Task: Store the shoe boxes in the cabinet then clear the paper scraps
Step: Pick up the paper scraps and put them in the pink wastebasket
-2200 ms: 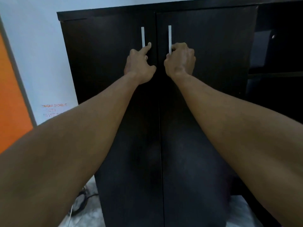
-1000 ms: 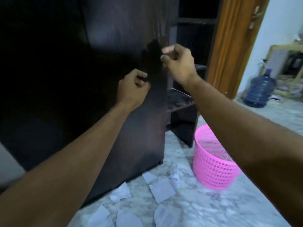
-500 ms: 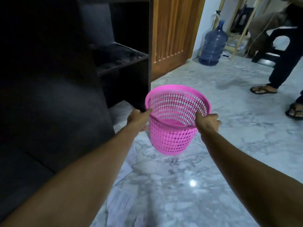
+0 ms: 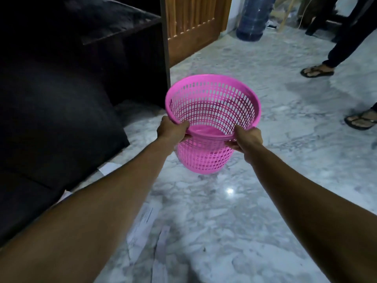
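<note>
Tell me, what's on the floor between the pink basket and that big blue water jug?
In the head view, only bare marble floor lies between the pink basket and the blue water jug. The paper scraps lie nearer the camera.

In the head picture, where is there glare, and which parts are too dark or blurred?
Head view: a small glare spot on the marble floor below the pink basket; the dark cabinet loses nearly all detail; the paper scraps near the bottom edge look soft.

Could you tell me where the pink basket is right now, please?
In the head view the pink basket sits centre frame, held by its near rim in both hands, right of the dark cabinet.
</note>
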Motion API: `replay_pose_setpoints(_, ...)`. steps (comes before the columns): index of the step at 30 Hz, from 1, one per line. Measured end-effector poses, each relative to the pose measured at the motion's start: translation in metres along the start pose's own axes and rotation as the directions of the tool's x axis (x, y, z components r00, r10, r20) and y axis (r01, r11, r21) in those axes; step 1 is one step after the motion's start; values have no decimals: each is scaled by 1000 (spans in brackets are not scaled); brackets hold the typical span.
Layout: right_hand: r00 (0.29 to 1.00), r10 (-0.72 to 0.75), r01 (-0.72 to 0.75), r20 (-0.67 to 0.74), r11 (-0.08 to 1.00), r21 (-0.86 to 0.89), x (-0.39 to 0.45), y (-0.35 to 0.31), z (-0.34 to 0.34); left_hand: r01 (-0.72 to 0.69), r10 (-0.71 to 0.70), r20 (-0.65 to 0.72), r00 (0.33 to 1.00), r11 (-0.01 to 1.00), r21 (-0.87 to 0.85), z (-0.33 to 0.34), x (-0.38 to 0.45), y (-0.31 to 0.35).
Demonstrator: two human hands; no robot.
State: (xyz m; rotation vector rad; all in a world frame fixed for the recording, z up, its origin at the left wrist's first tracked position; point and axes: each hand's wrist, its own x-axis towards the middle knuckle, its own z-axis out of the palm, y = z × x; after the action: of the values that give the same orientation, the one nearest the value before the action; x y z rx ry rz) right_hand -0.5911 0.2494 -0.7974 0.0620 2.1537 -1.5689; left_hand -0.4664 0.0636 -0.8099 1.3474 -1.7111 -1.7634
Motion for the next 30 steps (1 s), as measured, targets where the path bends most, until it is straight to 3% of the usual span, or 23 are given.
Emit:
replay_pose_setpoints(6,999,11,-10,-31,998,59,-59,40,-48,-15,13,30,999,998,62,11,-77,-34)
replay_pose_setpoints(10,997,-10,-7,78,978,210,-86,63,-75,-48,46,50,998,998,34,8,-113,-55)
replay_pose_setpoints(12,996,63,-76,65,970,231,-91,75,-83,-40,38,34,999,998,56,-1,-117,-57)
replay_pose_setpoints(15,995,89,-88,-51,996,26,-104,111,-79,-40,49,-53,997,987,158,-33,-112,-72)
replay_pose_setpoints(17,993,-100,113,55,936,-332,-114,151,-65,-41,76,-134,988,968,246,-66,-109,-98)
replay_pose_setpoints(19,897,-243,419,368,732,-537,-123,191,-42,14,63,-221,973,944,330,-106,-106,-138)
replay_pose_setpoints(21,729,-219,645,648,536,-545,-136,223,-13,108,19,-301,953,911,399,-143,-107,-183)
replay_pose_setpoints(23,545,-157,804,824,378,-459,-149,250,21,215,-31,-375,926,862,460,-170,-112,-225)
replay_pose_setpoints(26,404,-49,906,913,161,-392,-169,282,72,363,-36,-509,860,743,563,-194,-136,-277)
replay_pose_setpoints(28,336,54,939,940,65,-339,-171,304,94,443,-7,-598,801,679,585,-202,-154,-309)
replay_pose_setpoints(30,251,68,968,966,1,-251,-166,324,104,507,-25,-650,760,649,567,-211,-167,-341)
